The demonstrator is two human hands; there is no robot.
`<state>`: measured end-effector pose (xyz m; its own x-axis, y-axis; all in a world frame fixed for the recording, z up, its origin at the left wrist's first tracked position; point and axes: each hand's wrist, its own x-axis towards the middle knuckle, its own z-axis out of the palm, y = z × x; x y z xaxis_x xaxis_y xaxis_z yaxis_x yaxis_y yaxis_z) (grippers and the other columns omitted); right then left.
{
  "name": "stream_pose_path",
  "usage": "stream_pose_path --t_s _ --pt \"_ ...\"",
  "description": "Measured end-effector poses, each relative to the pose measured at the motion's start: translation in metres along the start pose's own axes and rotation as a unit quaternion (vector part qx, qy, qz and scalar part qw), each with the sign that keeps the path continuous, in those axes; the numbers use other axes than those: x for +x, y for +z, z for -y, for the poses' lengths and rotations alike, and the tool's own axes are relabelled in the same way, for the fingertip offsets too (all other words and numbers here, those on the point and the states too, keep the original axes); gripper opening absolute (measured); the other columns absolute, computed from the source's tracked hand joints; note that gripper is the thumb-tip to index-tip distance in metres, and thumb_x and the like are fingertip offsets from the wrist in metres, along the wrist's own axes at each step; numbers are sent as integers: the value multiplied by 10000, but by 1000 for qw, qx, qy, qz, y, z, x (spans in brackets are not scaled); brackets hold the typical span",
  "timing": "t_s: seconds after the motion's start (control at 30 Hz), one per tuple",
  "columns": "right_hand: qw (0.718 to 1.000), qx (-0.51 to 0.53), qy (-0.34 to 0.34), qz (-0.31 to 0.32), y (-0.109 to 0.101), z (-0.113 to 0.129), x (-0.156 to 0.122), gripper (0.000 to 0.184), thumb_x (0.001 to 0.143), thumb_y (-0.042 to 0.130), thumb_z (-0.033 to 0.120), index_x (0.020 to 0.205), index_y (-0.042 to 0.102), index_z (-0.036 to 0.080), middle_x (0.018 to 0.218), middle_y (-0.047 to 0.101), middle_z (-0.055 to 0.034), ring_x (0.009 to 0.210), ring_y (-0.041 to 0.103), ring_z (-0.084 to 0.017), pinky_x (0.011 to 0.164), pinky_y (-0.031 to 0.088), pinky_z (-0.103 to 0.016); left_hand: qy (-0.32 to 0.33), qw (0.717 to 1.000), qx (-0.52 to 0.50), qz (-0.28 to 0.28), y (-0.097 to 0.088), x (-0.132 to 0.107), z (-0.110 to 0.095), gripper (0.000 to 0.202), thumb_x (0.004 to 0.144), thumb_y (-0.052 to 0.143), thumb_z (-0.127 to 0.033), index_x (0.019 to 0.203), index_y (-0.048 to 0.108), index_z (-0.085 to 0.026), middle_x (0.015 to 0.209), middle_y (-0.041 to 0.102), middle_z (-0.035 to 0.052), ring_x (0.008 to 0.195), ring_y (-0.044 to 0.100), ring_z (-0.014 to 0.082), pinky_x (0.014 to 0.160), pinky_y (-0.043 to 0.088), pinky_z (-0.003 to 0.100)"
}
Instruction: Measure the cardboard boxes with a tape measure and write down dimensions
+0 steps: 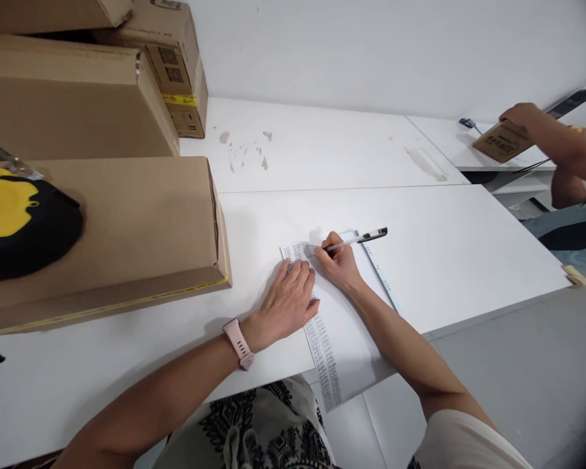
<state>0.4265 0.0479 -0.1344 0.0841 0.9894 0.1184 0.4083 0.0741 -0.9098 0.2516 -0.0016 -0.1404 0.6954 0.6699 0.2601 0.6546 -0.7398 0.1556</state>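
Note:
My right hand [339, 262] grips a pen [366, 236] with a black cap end and a clear barrel. Its tip meets the upper part of a sheet of paper [351, 339], beside columns of small dark writing. Flat on the sheet's left side rests my left hand [290, 296], fingers stretched out, holding nothing; a pink watch is on that wrist. The writing fills columns along the paper's left edge, while the right part looks blank. Under the sheet, a pale blue edge [381, 280] of another sheet or pad shows. The paper's lower end hangs past the table's front edge.
A large cardboard box [127, 221] stands on the white table [444, 247] at left, a black-and-yellow tape dispenser [34, 221] on top. More boxes [68, 98] are stacked behind. At far right, another person's hand [520, 114] holds a small carton [502, 141].

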Motion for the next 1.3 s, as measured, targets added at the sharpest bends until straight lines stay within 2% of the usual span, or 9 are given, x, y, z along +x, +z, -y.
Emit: stream_pose_path --t_s 0.97,1.1,1.2,1.3 --pt "1000 -12 0 -25 -1 -2 1 240 796 644 296 702 429 248 570 408 69 564 370 -123 542 309 -275 -2 1000 7 1 0 0 -1 533 1000 486 -387 1362 537 1 1444 563 266 1380 477 360 1212 267 522" --pt "997 15 -34 -66 -4 -6 3 216 873 636 378 791 485 247 663 470 45 595 401 -134 564 342 -290 2 1000 1 2 1 0 0 537 1001 488 -390 1364 533 3 1447 560 269 1379 484 361 1209 274 523" --pt "996 -18 -67 -63 -8 -10 8 197 907 615 434 936 570 244 772 571 13 630 459 -146 605 380 -309 0 1000 5 0 2 -1 1 517 1001 479 -390 1371 531 -33 1450 567 249 1381 489 348 1207 282 520" --pt "995 -36 -75 -63 -11 -11 13 242 904 617 474 968 615 241 809 607 -1 674 481 -156 649 399 -317 2 1000 5 -1 2 -1 2 509 996 478 -381 1371 530 -42 1447 573 244 1380 492 345 1207 290 525"
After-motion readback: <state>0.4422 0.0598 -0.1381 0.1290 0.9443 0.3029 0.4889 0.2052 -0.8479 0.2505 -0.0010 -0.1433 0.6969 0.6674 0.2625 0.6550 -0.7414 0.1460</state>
